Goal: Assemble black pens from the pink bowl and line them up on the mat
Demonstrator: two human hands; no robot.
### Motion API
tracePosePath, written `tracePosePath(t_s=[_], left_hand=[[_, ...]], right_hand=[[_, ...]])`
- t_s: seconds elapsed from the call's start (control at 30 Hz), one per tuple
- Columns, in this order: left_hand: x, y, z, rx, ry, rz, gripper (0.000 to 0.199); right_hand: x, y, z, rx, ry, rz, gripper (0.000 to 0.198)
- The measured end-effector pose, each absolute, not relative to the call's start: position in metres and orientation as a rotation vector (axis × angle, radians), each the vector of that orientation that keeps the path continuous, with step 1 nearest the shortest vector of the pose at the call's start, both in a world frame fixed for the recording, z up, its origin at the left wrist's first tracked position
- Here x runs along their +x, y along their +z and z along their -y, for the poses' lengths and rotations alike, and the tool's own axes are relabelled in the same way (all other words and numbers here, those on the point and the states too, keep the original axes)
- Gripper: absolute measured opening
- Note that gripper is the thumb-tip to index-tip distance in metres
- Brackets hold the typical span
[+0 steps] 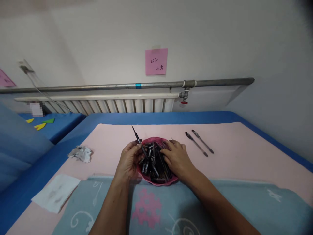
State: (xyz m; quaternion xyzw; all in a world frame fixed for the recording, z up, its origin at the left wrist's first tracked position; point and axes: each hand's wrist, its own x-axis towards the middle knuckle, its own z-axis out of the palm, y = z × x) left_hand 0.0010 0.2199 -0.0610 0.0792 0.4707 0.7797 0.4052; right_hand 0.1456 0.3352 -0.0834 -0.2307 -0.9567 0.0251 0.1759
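A pink basket (159,184) full of dark pen parts (154,163) stands in front of me, at the edge of the grey-blue cloth. At its left rim my left hand (132,156) pinches a slim black pen (137,135), uncapped by the look of it, its thin tip pointing up and to the left. My right hand (176,158) reaches over the right rim, fingers curled down among the pen parts. Its fingertips are partly hidden, so whether they grip a piece is unclear. Two capped pens (199,143) lie side by side on the pink surface to the right.
Crumpled tissue (80,154) and a folded, stained white paper (56,192) lie at left. The patterned grey-blue cloth (110,202) covers the near side of the pink tabletop (234,163). Behind the table are a radiator (122,105), a pipe and a red valve.
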Motion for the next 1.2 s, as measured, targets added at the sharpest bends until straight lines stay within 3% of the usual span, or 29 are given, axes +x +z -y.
tracePosePath(t_s=[0.5, 0.67, 0.8, 1.03, 1.2], left_hand=[[0.007, -0.061, -0.221, 0.293, 1.944, -1.186, 0.025], [0.009, -0.059, -0.222, 0.298, 1.940, -1.182, 0.024], [0.010, -0.059, -0.222, 0.278, 1.932, -1.190, 0.025], [0.009, -0.060, -0.222, 0.290, 1.933, -1.187, 0.022], [0.011, -0.061, -0.223, 0.281, 1.934, -1.172, 0.024]], right_hand=[[0.143, -0.086, -0.340, -0.583, 0.079, 2.627, 0.017], [0.144, -0.081, -0.340, -0.509, 0.240, 2.408, 0.022], [0.149, -0.074, -0.336, -0.564, 0.563, 2.246, 0.020], [0.150, -0.062, -0.332, -0.792, 1.539, 1.669, 0.016], [0.146, -0.058, -0.326, -0.766, 1.970, 1.380, 0.019]])
